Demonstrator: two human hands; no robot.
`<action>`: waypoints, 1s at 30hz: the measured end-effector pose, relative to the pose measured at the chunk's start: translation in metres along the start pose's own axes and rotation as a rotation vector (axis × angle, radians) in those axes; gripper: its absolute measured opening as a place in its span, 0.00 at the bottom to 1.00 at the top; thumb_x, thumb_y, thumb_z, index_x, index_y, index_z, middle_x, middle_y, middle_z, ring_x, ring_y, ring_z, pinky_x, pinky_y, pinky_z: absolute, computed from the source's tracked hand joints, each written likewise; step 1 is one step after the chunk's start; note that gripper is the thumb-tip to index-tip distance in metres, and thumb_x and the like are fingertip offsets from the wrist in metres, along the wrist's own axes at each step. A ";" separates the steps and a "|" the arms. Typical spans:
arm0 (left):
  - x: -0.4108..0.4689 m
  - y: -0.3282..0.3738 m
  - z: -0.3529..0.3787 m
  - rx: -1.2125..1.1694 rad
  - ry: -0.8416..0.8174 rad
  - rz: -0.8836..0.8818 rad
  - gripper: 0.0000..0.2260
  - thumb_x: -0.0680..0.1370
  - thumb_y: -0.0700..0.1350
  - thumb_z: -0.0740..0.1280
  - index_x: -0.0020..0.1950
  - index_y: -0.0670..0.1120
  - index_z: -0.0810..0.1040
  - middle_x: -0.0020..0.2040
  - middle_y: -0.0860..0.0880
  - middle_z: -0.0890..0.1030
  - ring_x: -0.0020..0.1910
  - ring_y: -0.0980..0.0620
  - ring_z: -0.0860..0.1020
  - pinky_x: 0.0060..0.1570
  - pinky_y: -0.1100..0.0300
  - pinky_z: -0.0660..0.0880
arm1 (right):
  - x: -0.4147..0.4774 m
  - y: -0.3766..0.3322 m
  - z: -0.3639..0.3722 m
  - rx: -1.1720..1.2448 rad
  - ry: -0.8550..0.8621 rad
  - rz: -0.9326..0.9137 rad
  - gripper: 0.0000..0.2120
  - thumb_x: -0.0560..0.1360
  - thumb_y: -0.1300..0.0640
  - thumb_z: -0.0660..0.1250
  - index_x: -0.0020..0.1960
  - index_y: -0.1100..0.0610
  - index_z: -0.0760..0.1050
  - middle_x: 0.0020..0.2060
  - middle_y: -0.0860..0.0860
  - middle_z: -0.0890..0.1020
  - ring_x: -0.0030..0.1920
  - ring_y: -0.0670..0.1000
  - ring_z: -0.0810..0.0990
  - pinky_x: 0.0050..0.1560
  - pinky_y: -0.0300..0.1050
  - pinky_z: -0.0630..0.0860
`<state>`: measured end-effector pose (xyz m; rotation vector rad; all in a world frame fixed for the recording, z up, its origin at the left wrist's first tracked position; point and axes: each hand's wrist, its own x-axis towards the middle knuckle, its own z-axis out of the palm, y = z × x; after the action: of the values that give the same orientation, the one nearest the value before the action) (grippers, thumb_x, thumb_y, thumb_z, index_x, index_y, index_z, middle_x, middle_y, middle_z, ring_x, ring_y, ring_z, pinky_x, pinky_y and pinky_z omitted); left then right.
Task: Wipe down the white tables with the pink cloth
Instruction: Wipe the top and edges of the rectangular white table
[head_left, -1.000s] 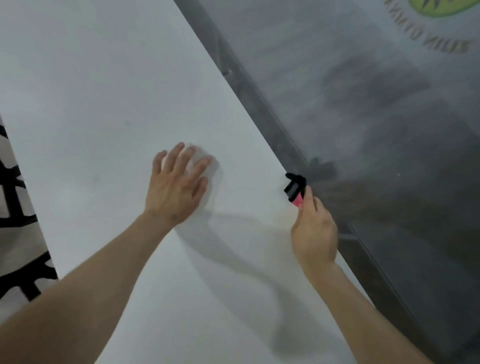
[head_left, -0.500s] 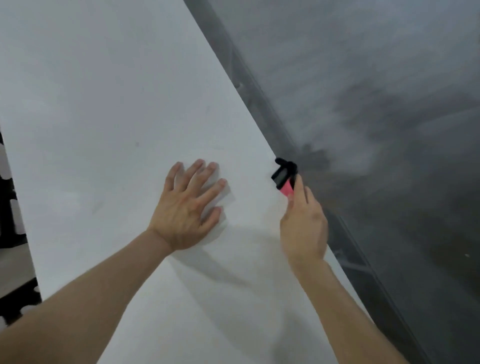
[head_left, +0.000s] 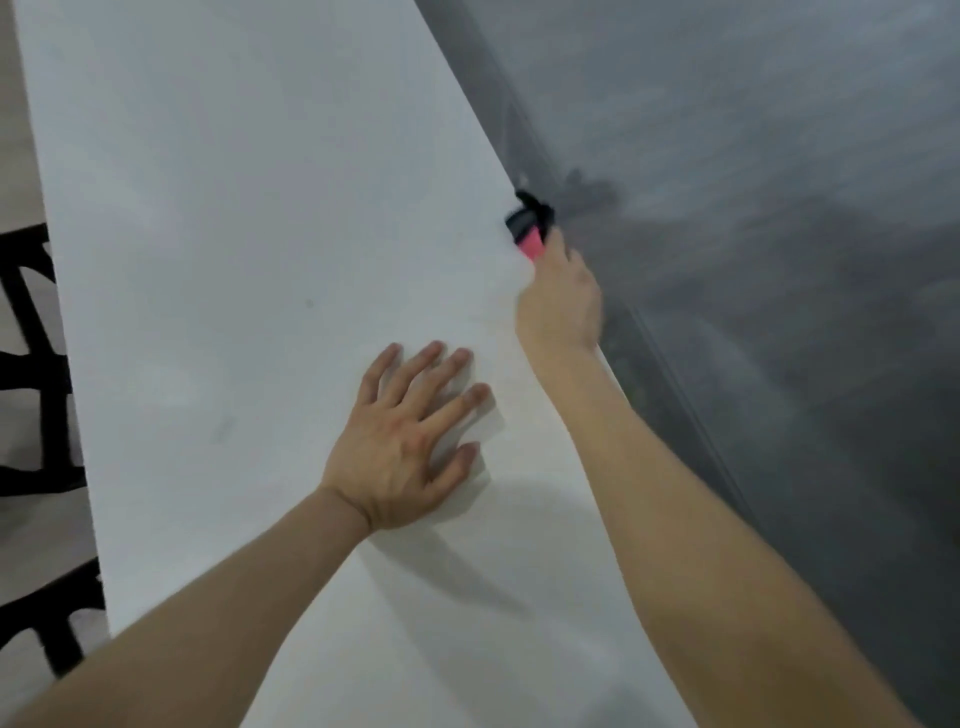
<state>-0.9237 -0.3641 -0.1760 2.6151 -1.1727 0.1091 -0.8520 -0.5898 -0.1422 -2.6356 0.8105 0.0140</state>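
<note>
The white table (head_left: 234, 208) runs away from me, its right edge slanting across the view. My left hand (head_left: 410, 441) lies flat on the tabletop with its fingers spread and straight. Farther along, my right hand (head_left: 561, 301) is at the table's right edge and grips a small bunched pink cloth (head_left: 532, 245). A black part sticks out beyond the cloth, right at the edge. My fingers hide most of the cloth.
Grey floor (head_left: 779, 208) lies to the right of the table, with a dark rail running along below the edge. A black frame structure (head_left: 31, 364) stands over pale floor on the left side.
My right hand has slid farther along the right edge with the cloth and is now ahead of my left hand. The left hand stays flat on the tabletop.
</note>
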 end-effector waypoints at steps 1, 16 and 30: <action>0.001 0.001 -0.002 0.004 0.005 0.003 0.25 0.84 0.59 0.66 0.79 0.51 0.77 0.85 0.45 0.68 0.86 0.38 0.64 0.80 0.30 0.59 | -0.028 0.025 -0.006 0.012 0.013 0.014 0.32 0.83 0.67 0.58 0.86 0.56 0.59 0.72 0.57 0.77 0.68 0.60 0.79 0.67 0.53 0.75; 0.039 -0.031 -0.001 -0.009 0.014 -0.143 0.33 0.83 0.66 0.63 0.85 0.52 0.71 0.88 0.45 0.63 0.88 0.42 0.57 0.83 0.33 0.56 | 0.083 -0.077 0.010 0.211 -0.046 0.011 0.32 0.84 0.65 0.57 0.87 0.54 0.57 0.78 0.55 0.73 0.74 0.59 0.76 0.72 0.53 0.73; 0.038 -0.029 0.001 -0.010 0.015 -0.163 0.34 0.83 0.65 0.63 0.87 0.53 0.67 0.89 0.45 0.58 0.89 0.42 0.54 0.83 0.31 0.55 | 0.099 -0.083 0.000 0.187 -0.073 -0.027 0.26 0.83 0.67 0.57 0.81 0.56 0.66 0.68 0.60 0.80 0.68 0.62 0.80 0.65 0.54 0.76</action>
<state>-0.8766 -0.3730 -0.1765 2.6834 -0.9473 0.0893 -0.7243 -0.5801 -0.1249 -2.4548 0.7152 0.0250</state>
